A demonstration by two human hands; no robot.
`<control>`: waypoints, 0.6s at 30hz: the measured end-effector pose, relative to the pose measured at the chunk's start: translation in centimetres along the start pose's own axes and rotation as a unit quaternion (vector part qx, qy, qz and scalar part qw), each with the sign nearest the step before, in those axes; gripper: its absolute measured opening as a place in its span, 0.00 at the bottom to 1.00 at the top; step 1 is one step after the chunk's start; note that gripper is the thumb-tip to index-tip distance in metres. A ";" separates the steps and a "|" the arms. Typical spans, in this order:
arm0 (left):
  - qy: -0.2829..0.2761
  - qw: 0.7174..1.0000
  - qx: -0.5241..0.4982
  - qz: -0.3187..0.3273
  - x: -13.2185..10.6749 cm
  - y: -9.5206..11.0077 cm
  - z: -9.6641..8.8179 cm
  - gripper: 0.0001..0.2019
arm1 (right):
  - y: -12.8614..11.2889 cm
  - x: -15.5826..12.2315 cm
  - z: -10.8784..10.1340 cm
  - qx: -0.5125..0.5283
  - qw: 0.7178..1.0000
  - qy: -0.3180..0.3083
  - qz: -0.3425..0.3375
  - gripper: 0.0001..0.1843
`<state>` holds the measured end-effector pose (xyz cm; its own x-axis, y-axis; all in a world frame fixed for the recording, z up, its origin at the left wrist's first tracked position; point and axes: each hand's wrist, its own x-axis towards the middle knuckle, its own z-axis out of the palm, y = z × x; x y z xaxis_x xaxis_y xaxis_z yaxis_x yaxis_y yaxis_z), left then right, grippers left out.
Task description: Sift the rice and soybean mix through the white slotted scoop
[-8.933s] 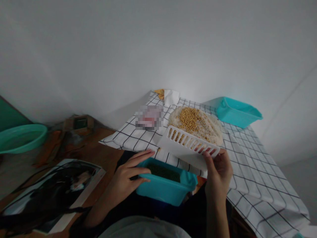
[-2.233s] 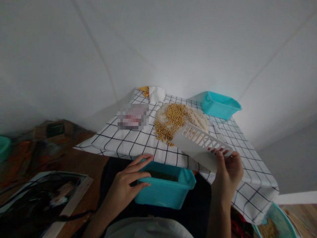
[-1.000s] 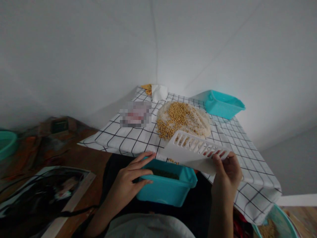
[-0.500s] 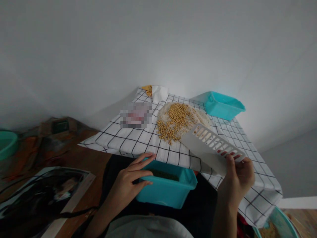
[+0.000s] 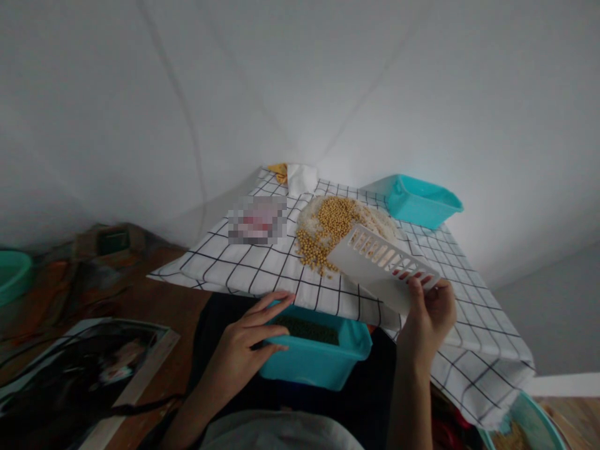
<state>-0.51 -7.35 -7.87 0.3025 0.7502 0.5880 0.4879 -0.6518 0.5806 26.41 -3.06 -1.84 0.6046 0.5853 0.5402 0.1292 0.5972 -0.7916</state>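
Observation:
My right hand [image 5: 427, 312] is closed on the near end of a white slotted plastic panel [image 5: 379, 267], held tilted over the checked cloth [image 5: 244, 265]. Its far edge rests against a pile of yellow beans [image 5: 328, 228] lying on white rice [image 5: 375, 220]. My left hand [image 5: 241, 350] grips the left rim of a teal tub [image 5: 314, 365] that sits below the table edge in front of me. Dark green grains [image 5: 307, 329] fill that tub.
A second teal tub [image 5: 417, 200] stands at the far right of the cloth. A blurred pink item [image 5: 257, 220] lies left of the pile. A brown table with a framed picture [image 5: 89, 369] is at left. A teal basin [image 5: 525, 425] with beans sits low right.
The panel has swung back left from the right side to the edge of the bean pile. Some beans have spread toward the near side of the pile. My left hand has stayed on the tub.

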 end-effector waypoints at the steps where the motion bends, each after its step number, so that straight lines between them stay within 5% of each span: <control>1: 0.003 1.000 -0.002 0.003 0.0 0.0 0.1 0.07 | 0.0 -0.1 0.1 -0.003 1.000 -0.005 0.005 0.10; 18: 0.004 1.000 0.000 0.007 -0.1 -0.3 0.2 0.08 | -0.6 -0.9 0.7 0.041 0.996 -0.067 0.033 0.10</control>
<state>-0.53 -7.21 -8.20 0.3023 0.7396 0.6013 0.4838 -0.6626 0.5718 25.22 -3.59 -1.63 0.4981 0.6894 0.5260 0.0242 0.5953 -0.8031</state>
